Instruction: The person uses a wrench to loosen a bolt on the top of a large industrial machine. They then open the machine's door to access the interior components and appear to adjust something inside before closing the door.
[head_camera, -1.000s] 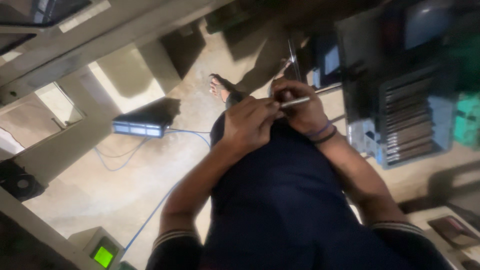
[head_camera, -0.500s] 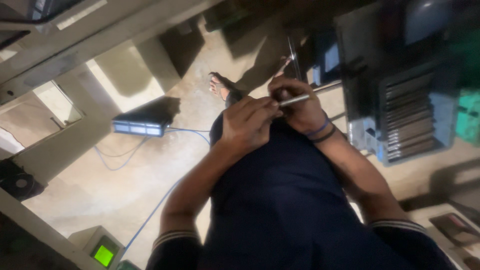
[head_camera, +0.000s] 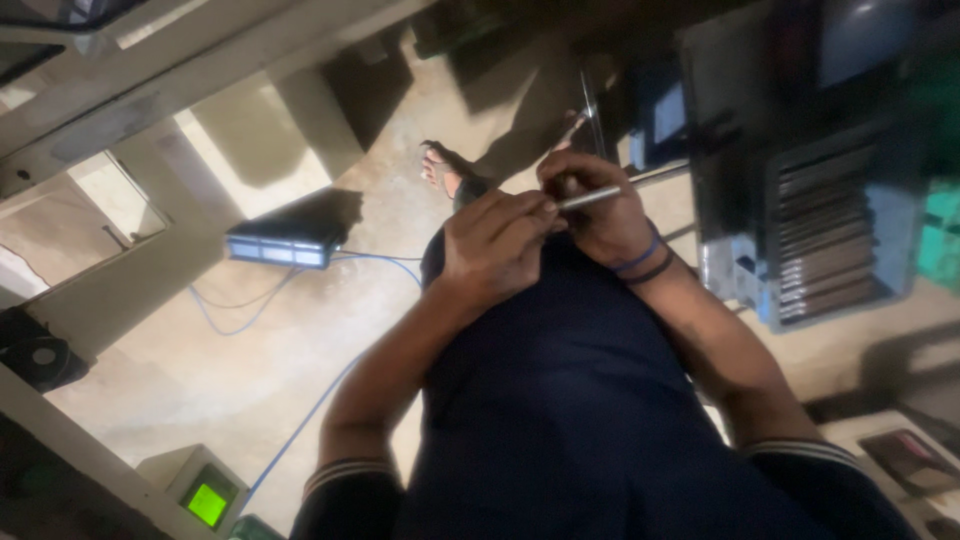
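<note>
Head view shows your two hands meeting close together a little above the middle of the picture, over your dark blue clothing (head_camera: 560, 400). Your left hand (head_camera: 495, 250) has its fingers curled closed, with the fingertips pinched on the near end of a thin metal rod (head_camera: 600, 195). Your right hand (head_camera: 600, 215) lies just beside it at 3 o'clock, fingers folded around the same rod; two bands (head_camera: 648, 262), one blue and one dark, sit on that wrist. The rod points away toward 2 o'clock, slightly tilted. What the tip touches, you cannot tell, as the place is dark.

At 12 o'clock from the hands a foot in a sandal (head_camera: 445, 168) stands on the concrete floor (head_camera: 250, 370). At 9 o'clock a flat box with a lit blue edge (head_camera: 280, 245) lies on the floor, and a blue cable (head_camera: 300, 420) runs from it toward 7 o'clock. A small device with a green screen (head_camera: 208, 500) is at 7 o'clock. At 3 o'clock a grey rack with slots (head_camera: 830, 240) stands.
</note>
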